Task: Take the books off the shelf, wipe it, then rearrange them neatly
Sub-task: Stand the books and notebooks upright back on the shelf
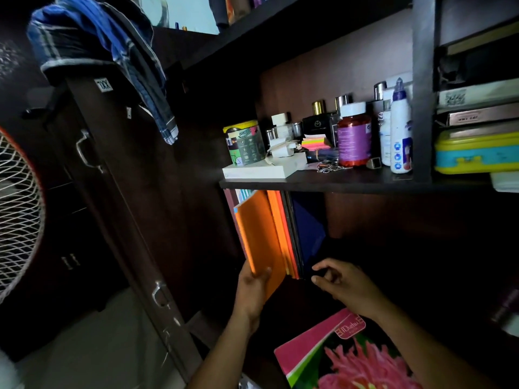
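Observation:
An orange book point(259, 237) leans out of the lower shelf compartment, tilted toward the left. My left hand point(252, 287) grips its bottom corner, thumb over the cover. Behind it stand more orange books point(283, 231) and a dark blue book point(307, 231), upright against the left side of the dark shelf point(365, 183). My right hand point(339, 282) hovers beside the foot of the blue book with fingers loosely curled and thumb apart, holding nothing. A pink flower-printed book point(345, 357) lies below my right forearm.
The shelf above carries a tin point(244, 143), a white box point(261, 171), an orange pill bottle point(354, 136), a glue bottle point(400, 127) and perfume bottles. A yellow-blue case point(476, 151) sits at right. A dark wardrobe point(118, 192) with draped clothes and a fan point(16, 214) stand left.

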